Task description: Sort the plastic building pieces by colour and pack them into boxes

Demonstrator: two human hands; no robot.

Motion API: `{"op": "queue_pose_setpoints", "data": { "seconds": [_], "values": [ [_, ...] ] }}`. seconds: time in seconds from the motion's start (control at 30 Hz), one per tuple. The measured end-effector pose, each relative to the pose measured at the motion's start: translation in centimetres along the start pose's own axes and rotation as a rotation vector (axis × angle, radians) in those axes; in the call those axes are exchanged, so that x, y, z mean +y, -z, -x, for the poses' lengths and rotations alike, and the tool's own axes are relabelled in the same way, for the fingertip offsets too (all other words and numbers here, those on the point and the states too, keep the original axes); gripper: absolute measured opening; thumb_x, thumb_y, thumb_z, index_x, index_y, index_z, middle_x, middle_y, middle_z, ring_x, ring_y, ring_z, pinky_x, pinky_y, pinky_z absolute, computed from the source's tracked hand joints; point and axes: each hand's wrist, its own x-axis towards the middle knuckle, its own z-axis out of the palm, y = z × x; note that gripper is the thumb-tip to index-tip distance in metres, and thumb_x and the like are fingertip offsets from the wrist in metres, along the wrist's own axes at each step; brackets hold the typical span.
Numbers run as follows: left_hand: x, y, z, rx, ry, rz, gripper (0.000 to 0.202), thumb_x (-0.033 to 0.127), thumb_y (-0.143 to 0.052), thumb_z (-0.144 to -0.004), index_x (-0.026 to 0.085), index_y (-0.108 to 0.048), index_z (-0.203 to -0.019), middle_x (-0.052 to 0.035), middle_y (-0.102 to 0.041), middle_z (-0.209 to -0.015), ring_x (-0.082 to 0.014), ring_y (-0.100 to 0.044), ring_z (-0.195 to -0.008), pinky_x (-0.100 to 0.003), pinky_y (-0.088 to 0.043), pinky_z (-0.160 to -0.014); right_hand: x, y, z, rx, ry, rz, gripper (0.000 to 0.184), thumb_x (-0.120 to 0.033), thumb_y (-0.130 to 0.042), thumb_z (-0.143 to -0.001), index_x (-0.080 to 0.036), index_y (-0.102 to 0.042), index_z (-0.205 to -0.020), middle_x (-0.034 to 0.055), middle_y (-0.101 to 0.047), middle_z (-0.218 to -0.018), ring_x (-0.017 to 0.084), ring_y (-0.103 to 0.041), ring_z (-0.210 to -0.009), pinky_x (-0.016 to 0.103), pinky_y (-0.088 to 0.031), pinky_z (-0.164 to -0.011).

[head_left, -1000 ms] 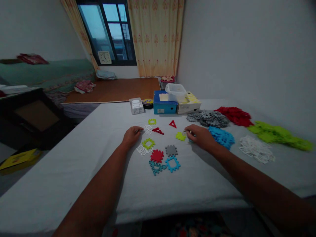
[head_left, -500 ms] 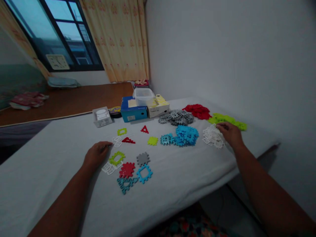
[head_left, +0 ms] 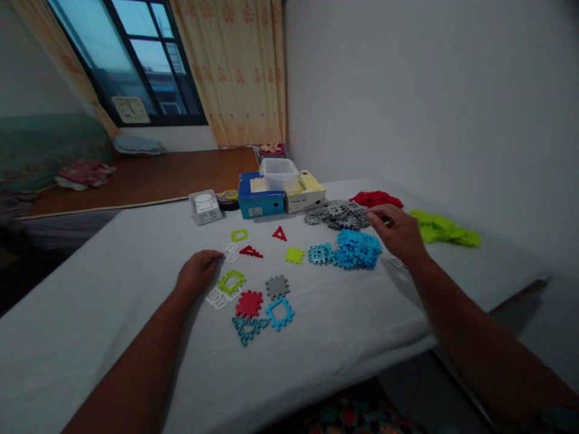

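Observation:
My left hand [head_left: 199,274] rests on the white cloth with its fingers curled together, the tips beside thin white plastic pieces [head_left: 232,255]. Whether it pinches anything is hidden. Raised over the right side is my right hand [head_left: 398,232], thumb and fingers pinched; I cannot make out what they hold. It covers most of the white pile [head_left: 398,263]. Near my left hand lie a lime frame [head_left: 231,281], a red square [head_left: 249,304], a blue frame [head_left: 280,313], a grey square [head_left: 277,287], a teal triangle [head_left: 248,329] and a red triangle [head_left: 251,251].
Interlocking pieces lie in blue [head_left: 359,249], grey [head_left: 338,214], red [head_left: 377,199] and lime [head_left: 446,229] piles. Behind them stand a blue box [head_left: 260,205], a yellow-white box [head_left: 307,196], a clear tub [head_left: 279,173] and a small clear box [head_left: 205,208]. A wall borders the right side.
My right hand has lifted off the white pile and moved left, toward the grey and blue piles. The view has turned slightly left; my left hand stays by the white pieces.

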Motion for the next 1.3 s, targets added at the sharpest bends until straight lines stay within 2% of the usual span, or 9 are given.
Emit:
{"op": "queue_pose_setpoints", "data": {
  "seconds": [0.13, 0.27, 0.47, 0.67, 0.83, 0.93, 1.03, 1.13, 1.3],
  "values": [
    [0.7, -0.1, 0.5, 0.049, 0.052, 0.084, 0.032, 0.025, -0.049, -0.079, 0.023, -0.074, -0.1, -0.0047, -0.074, -0.109, -0.0234, -0.065, -0.106, -0.036, -0.049, -0.099, -8.2, -6.8, 1.0, -0.486, 0.284, -0.211, 0.018, -0.03, -0.056, -0.093, -0.021, -0.07, -0.099, 0.0052, -0.072, -0.099, 0.016, -0.066, -0.085, 0.027, -0.049, -0.073],
    [0.3, -0.4, 0.6, 0.114, 0.111, 0.205, 0.033, 0.017, -0.051, -0.08, 0.021, -0.074, -0.102, -0.0046, -0.074, -0.107, -0.0204, -0.067, -0.1, -0.034, -0.05, -0.095, -13.4, -14.0, 2.1, -0.784, 0.431, -0.125, 0.02, -0.026, -0.057, -0.093, -0.022, -0.069, -0.108, 0.006, -0.07, -0.111, 0.017, -0.066, -0.091, 0.028, -0.049, -0.079],
    [0.0, -0.7, 0.5, 0.115, 0.129, 0.251, 0.033, 0.013, -0.052, -0.081, 0.021, -0.074, -0.104, -0.0045, -0.074, -0.105, -0.0195, -0.066, -0.097, -0.033, -0.051, -0.093, -18.1, -22.1, 0.9, -0.896, 0.484, 0.087, 0.029, -0.028, -0.054, -0.095, -0.024, -0.065, -0.121, 0.0072, -0.065, -0.124, 0.022, -0.063, -0.11, 0.03, -0.049, -0.087],
    [0.5, -0.4, 0.5, 0.118, 0.106, 0.221, 0.033, 0.012, -0.054, -0.08, 0.023, -0.075, -0.102, -0.0035, -0.074, -0.105, -0.0206, -0.065, -0.1, -0.035, -0.049, -0.096, -19.4, -25.1, 0.6, -0.9, 0.486, 0.349, 0.032, -0.038, -0.05, -0.096, -0.017, -0.069, -0.111, 0.0138, -0.067, -0.115, 0.026, -0.067, -0.098, 0.031, -0.052, -0.076],
    [0.7, -0.3, 0.6, 0.093, 0.106, 0.196, 0.035, 0.009, -0.053, -0.079, 0.023, -0.075, -0.103, -0.0038, -0.074, -0.108, -0.0207, -0.064, -0.103, -0.035, -0.048, -0.098, -19.1, -24.6, 0.2, -0.903, 0.53, 0.385, 0.03, -0.021, -0.043, -0.095, -0.014, -0.068, -0.11, 0.0165, -0.069, -0.111, 0.025, -0.067, -0.099, 0.031, -0.049, -0.079],
    [0.7, -0.2, 0.6, 0.097, 0.117, 0.189, 0.034, 0.012, -0.052, -0.081, 0.023, -0.075, -0.104, -0.0043, -0.074, -0.106, -0.0206, -0.065, -0.102, -0.035, -0.049, -0.096, -18.2, -22.7, -0.2, -0.809, 0.479, 0.355, 0.027, -0.024, -0.045, -0.095, -0.018, -0.066, -0.111, 0.0126, -0.07, -0.11, 0.024, -0.067, -0.095, 0.03, -0.047, -0.075],
    [0.7, 0.0, 0.7, 0.09, 0.119, 0.191, 0.033, 0.015, -0.051, -0.081, 0.023, -0.075, -0.104, -0.004, -0.074, -0.106, -0.0205, -0.066, -0.1, -0.034, -0.05, -0.095, -16.3, -19.2, -0.1, -0.676, 0.366, 0.257, 0.024, -0.032, -0.046, -0.096, -0.022, -0.066, -0.106, 0.0066, -0.071, -0.105, 0.02, -0.066, -0.088, 0.027, -0.044, -0.069],
    [0.6, 0.2, 0.8, 0.08, 0.124, 0.208, 0.034, 0.017, -0.05, -0.08, 0.023, -0.074, -0.103, -0.0037, -0.074, -0.107, -0.0202, -0.066, -0.1, -0.034, -0.05, -0.095, -12.7, -14.8, 0.6, -0.583, 0.28, 0.123, 0.021, -0.032, -0.05, -0.093, -0.022, -0.067, -0.101, 0.0036, -0.071, -0.099, 0.016, -0.064, -0.079, 0.026, -0.042, -0.067],
    [-0.1, 0.1, 0.4, 0.067, 0.105, 0.154, 0.033, 0.026, -0.05, -0.078, 0.024, -0.074, -0.101, -0.0038, -0.074, -0.108, -0.0228, -0.066, -0.103, -0.035, -0.05, -0.096, -3.0, -6.1, 1.7, -0.34, 0.093, 0.044, 0.024, -0.032, -0.051, -0.09, -0.019, -0.07, -0.097, 0.0059, -0.071, -0.094, 0.016, -0.062, -0.072, 0.028, -0.047, -0.07]
  ]
}}
